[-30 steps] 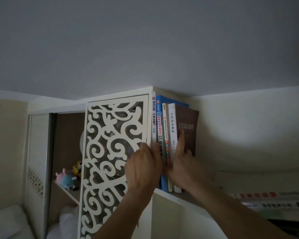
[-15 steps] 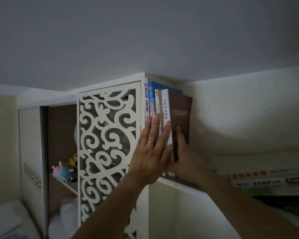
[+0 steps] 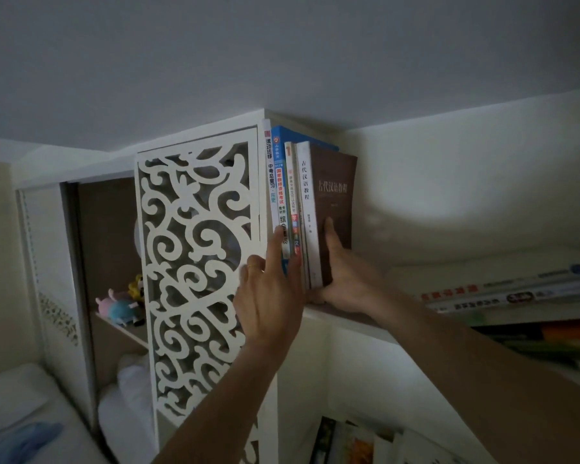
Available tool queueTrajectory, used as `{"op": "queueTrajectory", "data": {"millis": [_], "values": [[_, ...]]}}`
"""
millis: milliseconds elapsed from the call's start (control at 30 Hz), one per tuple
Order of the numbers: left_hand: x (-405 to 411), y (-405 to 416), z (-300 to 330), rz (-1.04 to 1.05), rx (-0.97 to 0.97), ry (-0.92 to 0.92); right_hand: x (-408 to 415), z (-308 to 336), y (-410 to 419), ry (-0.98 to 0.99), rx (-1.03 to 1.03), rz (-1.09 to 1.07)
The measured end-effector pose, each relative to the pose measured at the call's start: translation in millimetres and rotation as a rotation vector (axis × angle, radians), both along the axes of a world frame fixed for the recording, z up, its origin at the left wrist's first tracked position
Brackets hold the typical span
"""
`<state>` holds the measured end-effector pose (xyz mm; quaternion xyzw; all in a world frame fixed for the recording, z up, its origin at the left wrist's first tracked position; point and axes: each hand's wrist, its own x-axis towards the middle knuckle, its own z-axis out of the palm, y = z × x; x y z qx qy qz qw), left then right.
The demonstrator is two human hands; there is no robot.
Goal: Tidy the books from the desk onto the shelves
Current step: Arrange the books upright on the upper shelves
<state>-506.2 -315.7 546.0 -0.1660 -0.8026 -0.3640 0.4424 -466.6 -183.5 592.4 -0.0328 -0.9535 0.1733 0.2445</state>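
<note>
Several books stand upright on the top shelf (image 3: 345,318), pressed against the white fretwork panel (image 3: 195,269). The rightmost is a brown-covered book (image 3: 335,192) with a white spine. My right hand (image 3: 345,279) holds it near its bottom, thumb up on the brown cover and fingers under its lower edge. Beside it stand a thin orange-spined book (image 3: 291,182), a blue-spined book (image 3: 278,162) and a white-spined book (image 3: 268,169). My left hand (image 3: 268,293) lies with straight fingers flat against the lower spines of those books.
A stack of books (image 3: 503,296) lies flat on the shelf to the right. More books (image 3: 352,443) show in a lower compartment. Plush toys (image 3: 121,304) sit on a shelf behind the panel at the left. The ceiling is close above the books.
My left hand went from curled at the spines to flat, then slid lower along them. My right hand stayed on the brown book. The camera view shifted slightly.
</note>
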Motion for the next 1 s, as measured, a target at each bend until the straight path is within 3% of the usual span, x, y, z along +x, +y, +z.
{"op": "queueTrajectory", "data": {"millis": [133, 300, 367, 500, 667, 733, 900, 1000], "values": [[9.8, -0.3, -1.7, 0.084, -0.113, 0.184, 22.8, 5.1, -3.8, -0.006, 0.111, -0.038], [44.3, 11.5, 2.0, -0.109, -0.152, 0.404, 100.3, 12.1, -6.0, 0.144, 0.481, -0.235], [65.8, 25.8, 6.0, -0.292, -0.208, 0.399, 144.8, 20.5, 4.0, 0.189, 0.601, -0.295], [106.6, 62.2, 16.8, -0.577, -0.356, 0.19, 236.3, 43.4, 50.9, 0.083, 0.705, -0.431], [113.7, 103.2, 27.3, -0.489, -0.638, 0.106, 303.3, 58.7, 91.7, -0.143, 0.721, -0.63], [107.2, 109.7, 30.2, -0.428, -0.704, 0.159, 304.7, 53.9, 93.9, -0.262, 0.713, -0.648], [99.8, 110.3, 34.5, -0.438, -0.803, 0.315, 285.0, 47.5, 96.0, -0.199, 0.754, -0.65], [96.1, 113.3, 34.6, -0.445, -0.815, 0.412, 291.5, 65.9, 94.6, -0.333, 0.775, -0.677]]}}
